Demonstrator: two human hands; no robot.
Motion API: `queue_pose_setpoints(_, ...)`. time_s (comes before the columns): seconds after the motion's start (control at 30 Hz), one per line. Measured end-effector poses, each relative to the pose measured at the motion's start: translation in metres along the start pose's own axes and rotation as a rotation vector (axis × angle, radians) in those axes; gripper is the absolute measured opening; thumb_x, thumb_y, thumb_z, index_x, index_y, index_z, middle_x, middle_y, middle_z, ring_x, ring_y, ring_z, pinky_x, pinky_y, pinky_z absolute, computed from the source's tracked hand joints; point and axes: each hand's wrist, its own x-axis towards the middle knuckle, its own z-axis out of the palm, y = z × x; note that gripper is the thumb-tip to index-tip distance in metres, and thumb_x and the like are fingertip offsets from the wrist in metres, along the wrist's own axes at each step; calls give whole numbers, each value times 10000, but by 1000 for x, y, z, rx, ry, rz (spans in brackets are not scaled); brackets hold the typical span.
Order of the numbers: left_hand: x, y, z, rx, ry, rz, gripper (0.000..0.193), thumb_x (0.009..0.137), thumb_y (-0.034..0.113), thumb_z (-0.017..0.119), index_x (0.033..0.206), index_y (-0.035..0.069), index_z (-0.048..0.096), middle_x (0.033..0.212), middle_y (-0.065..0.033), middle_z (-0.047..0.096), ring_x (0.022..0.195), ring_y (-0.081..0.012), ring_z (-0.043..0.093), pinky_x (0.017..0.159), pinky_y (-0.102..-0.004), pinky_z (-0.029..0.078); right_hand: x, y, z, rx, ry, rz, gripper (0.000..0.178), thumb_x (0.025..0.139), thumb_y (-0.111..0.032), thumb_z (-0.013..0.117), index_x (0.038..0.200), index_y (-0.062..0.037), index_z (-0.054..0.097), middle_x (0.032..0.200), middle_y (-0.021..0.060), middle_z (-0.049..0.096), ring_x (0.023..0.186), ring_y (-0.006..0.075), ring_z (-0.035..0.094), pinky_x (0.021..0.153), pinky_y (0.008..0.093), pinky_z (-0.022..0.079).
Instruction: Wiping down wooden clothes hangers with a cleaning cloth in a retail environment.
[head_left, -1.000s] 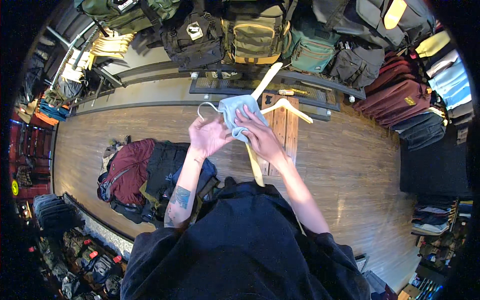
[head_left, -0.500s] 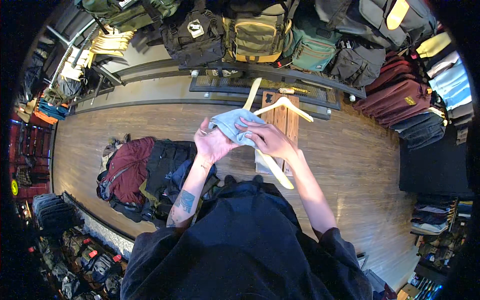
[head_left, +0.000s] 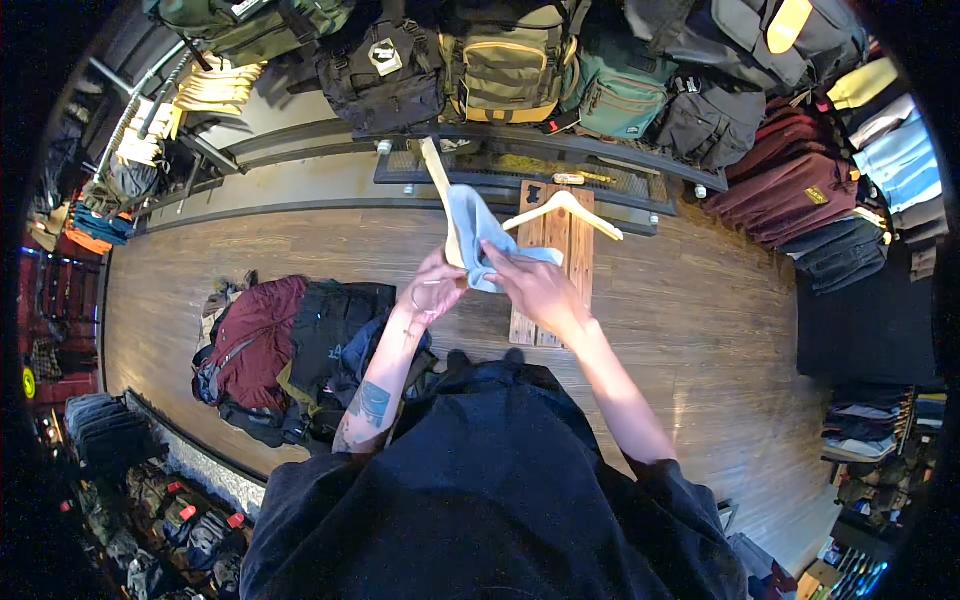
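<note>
In front of my body, a pale wooden hanger is tilted with one end pointing up and away. My left hand is closed around its lower part. A light blue cloth lies folded against the hanger. My right hand pinches the cloth from the right, its fingers pressed into the fabric. The hanger's lower end is hidden by the cloth and hands. Beyond my right hand, a second wooden hanger rests on a slatted wooden bench.
On the floor to the left is a heap of clothes with a maroon jacket. Backpacks line a shelf ahead. Maroon garments hang at the right, and spare hangers hang on a rack at the far left.
The hanger has swung from slanting down to the right to pointing up and left. My left hand has gone from open-palmed under the cloth to closed on the hanger.
</note>
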Motion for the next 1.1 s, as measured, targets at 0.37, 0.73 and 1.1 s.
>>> queue_pose_setpoints(0.37,-12,5,22,256,306,11,331,979,72,540,1297,3,483,1215,-144,646,1100,-210,647,906,-326,533,-6,29,36,-355,436,-275,499,872,-302,708,1361,-338,618,995,44,552,960,202,518,842,379,384)
queue_pose_setpoints(0.73,-5,-29,48,832,559,229,372,1090,350,408,1057,-8,504,886,-137,682,850,-151,672,747,-291,514,-2,31,35,-411,539,-54,410,857,-284,708,1247,-160,686,912,72,523,873,261,515,713,411,387)
queue_pose_setpoints(1.1,-13,-22,73,718,742,282,471,1071,469,376,1056,14,495,630,-37,520,397,-110,457,354,-261,364,-11,30,42,-389,592,-143,541,842,-268,727,1362,-180,610,875,54,510,826,230,524,706,378,388)
